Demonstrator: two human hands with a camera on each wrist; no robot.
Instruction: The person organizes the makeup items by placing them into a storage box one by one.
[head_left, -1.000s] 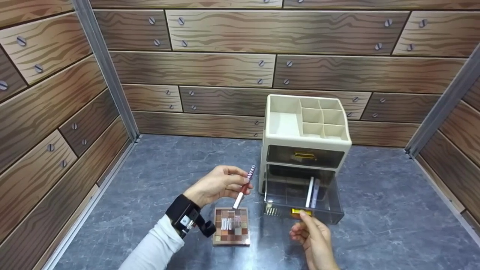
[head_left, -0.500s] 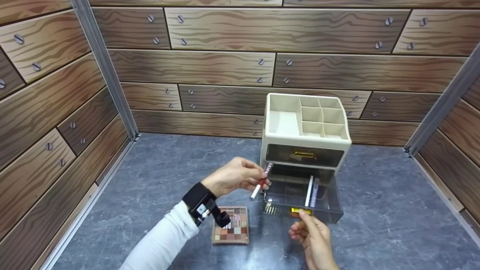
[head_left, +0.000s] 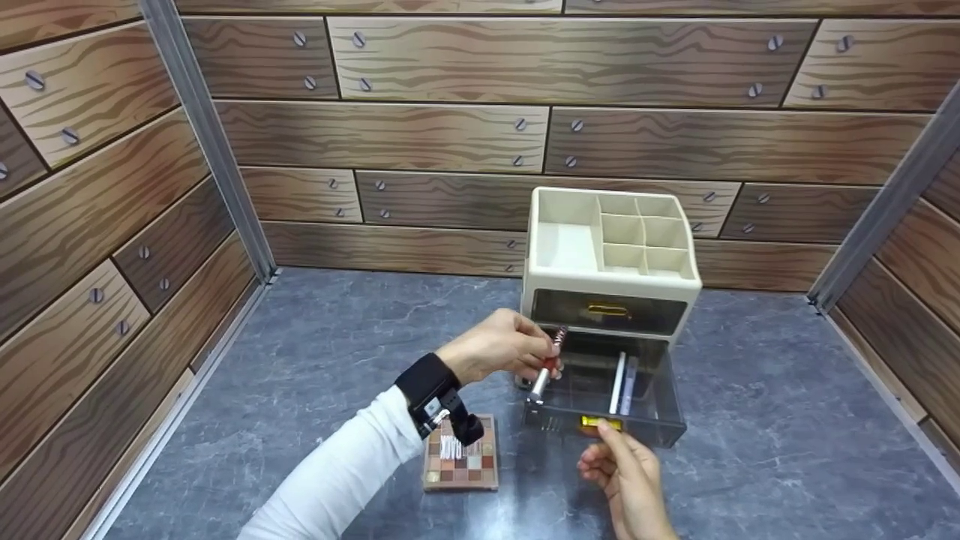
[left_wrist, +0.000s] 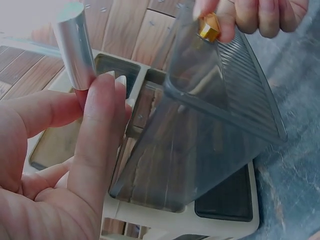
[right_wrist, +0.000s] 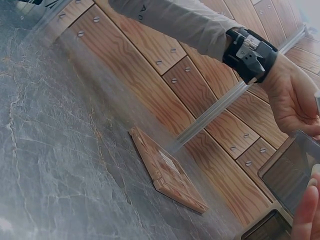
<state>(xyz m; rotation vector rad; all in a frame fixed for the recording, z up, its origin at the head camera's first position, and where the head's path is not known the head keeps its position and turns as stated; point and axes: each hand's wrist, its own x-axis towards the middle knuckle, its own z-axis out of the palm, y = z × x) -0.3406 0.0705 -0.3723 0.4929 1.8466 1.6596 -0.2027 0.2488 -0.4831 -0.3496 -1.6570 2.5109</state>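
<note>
My left hand [head_left: 502, 349] pinches a slim lip gloss tube [head_left: 538, 386] with a silver cap, red middle and dark patterned end. It is tilted over the left side of a pulled-out clear grey drawer [head_left: 660, 433]. The left wrist view shows the silver cap [left_wrist: 75, 47] above the fingertips. My right hand [head_left: 630, 472] holds the drawer's gold handle [head_left: 592, 422] between thumb and fingers. Inside the drawer, toward the right, lie a white slim stick [head_left: 617, 382] and a pale purple one [head_left: 628, 386], side by side.
The drawer belongs to a cream organizer [head_left: 531, 300] with a divided top and a closed upper drawer [head_left: 570, 309]. An eyeshadow palette [head_left: 460, 475] lies on the grey marbled table [head_left: 337, 322], partly under my left wrist camera. Wood-patterned walls [head_left: 420, 135] surround the table.
My left hand has moved right with the lip gloss tube, from beside the organizer to over the drawer's left side. The right hand has stayed on the handle.
</note>
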